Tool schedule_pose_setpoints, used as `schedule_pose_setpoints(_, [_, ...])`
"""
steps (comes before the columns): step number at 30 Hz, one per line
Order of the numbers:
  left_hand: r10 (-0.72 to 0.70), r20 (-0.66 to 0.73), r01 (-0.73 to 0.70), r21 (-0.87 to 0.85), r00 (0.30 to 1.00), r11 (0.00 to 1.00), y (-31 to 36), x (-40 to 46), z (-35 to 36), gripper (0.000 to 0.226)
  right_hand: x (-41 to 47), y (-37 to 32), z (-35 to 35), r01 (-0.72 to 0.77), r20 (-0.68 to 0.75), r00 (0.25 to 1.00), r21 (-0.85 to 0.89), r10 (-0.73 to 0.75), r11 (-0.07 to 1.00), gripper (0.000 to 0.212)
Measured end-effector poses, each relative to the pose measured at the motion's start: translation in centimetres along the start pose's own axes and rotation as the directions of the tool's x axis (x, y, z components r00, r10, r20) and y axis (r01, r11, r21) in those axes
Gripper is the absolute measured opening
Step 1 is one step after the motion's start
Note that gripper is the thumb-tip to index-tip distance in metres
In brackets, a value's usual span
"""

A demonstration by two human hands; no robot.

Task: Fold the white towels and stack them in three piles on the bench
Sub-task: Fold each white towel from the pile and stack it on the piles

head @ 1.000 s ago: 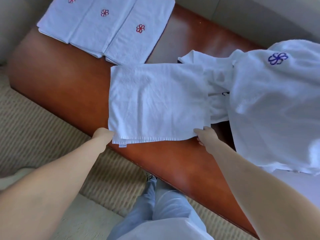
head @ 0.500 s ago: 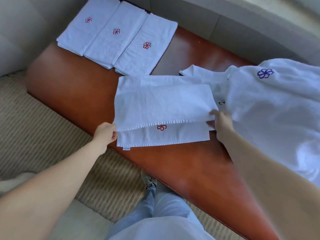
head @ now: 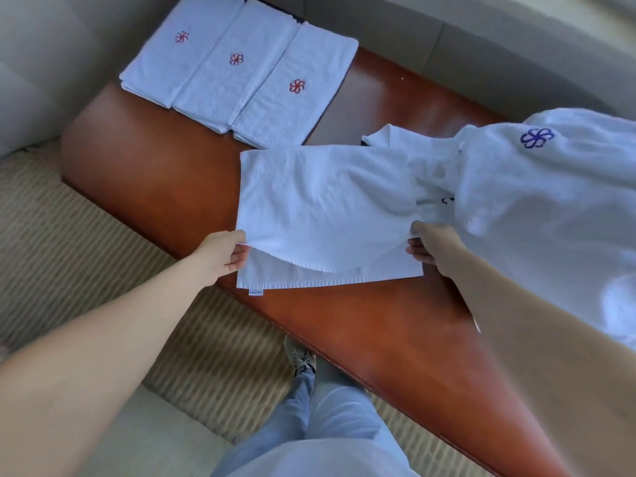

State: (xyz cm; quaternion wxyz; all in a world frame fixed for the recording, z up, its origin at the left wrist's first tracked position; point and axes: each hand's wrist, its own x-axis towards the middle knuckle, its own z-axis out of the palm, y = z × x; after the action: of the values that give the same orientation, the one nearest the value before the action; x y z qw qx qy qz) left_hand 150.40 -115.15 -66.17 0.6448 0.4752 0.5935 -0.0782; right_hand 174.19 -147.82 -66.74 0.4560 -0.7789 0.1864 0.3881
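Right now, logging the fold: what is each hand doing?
Left hand: pinching the near left corner of the towel.
Right hand: pinching the towel's near right corner.

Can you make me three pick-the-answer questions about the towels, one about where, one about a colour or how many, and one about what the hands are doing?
1. Where are the three piles of folded towels?
A. at the bench's far end
B. on the carpet
C. on the person's lap

2. What colour is the flower on the big heap of unfolded towels?
A. green
B. blue
C. yellow

3. What are the left hand and right hand doing?
A. resting flat
B. pointing
C. pinching the towel by its corners

Answers: 1 A, they lie side by side on the wooden bench. 2 B, its stitching is dark blue. 3 C, the fingers grip the lifted top layer.
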Motion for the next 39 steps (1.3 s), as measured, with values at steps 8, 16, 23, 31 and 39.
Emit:
schedule_pose_setpoints(8, [0.412,0.067,-0.319,-0.524,0.909,0.789,10.6,-1.8,0.5,0.032,-1.9,-11.9,0.5,0.25,0.223,0.867,0.58,-0.446,0.775,0.031])
schedule_pose_setpoints(16, [0.026,-0.215,0.108,0.587,0.976,0.802,-5.7,4.6,0.2,0.072,3.5,5.6,1.5,-0.153,-0.112,0.988,-0.512,0.111,0.845,0.055])
schedule_pose_setpoints(23, [-0.13,-0.095,0.153,0.288,0.987,0.946,-4.9,4.1,1.9,0.016,2.9,4.5,1.8,-0.222,0.021,0.971,-0.268,0.236,0.938,0.017])
schedule_pose_setpoints(31, [0.07,0.094,0.008,-0.649,0.993,0.761,13.5,-3.6,-1.6,0.008,-3.5,-13.2,-1.7,-0.109,0.283,0.948,0.714,-0.143,0.691,0.037])
schedule_pose_setpoints(39, [0.21,0.105,-0.097,-0.633,0.972,0.768,20.0,-11.5,-3.8,0.02,-11.2,-20.4,-3.4,0.026,0.264,0.909,0.735,-0.322,0.677,0.034])
